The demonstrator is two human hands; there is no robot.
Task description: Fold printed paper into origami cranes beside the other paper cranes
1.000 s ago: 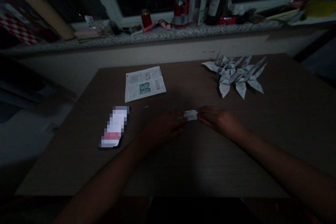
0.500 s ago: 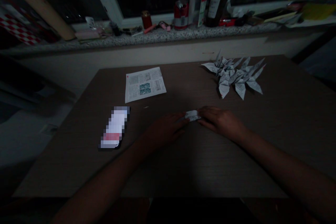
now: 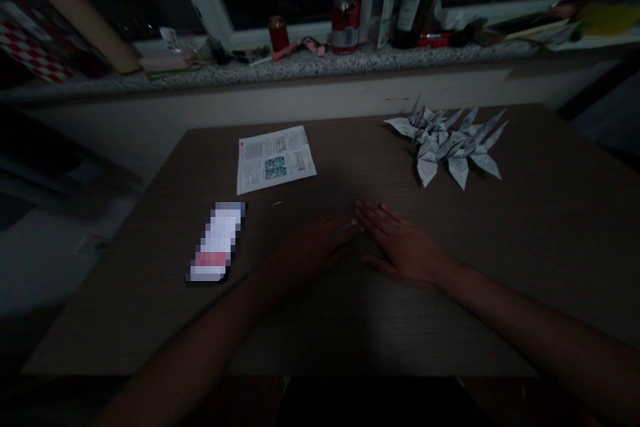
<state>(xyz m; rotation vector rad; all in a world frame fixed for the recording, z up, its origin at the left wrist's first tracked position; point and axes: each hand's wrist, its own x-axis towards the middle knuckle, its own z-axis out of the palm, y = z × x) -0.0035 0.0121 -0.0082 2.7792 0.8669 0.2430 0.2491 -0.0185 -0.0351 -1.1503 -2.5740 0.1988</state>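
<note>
Head view, folded paper (image 3: 354, 221), between both hands (image 3: 315, 247) (image 3: 405, 247)

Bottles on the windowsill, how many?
2: a clear bottle and a dark glass bottle, side by side on the granite windowsill, right of the red can. More may be hidden.

My left hand (image 3: 313, 247) rests on the wood-grain tabletop (image 3: 550, 247), a small folded paper (image 3: 354, 221) at its fingertips; right hand (image 3: 405, 247) lies flat, just beside. Paper cranes (image 3: 443, 147) lie far right.
</note>
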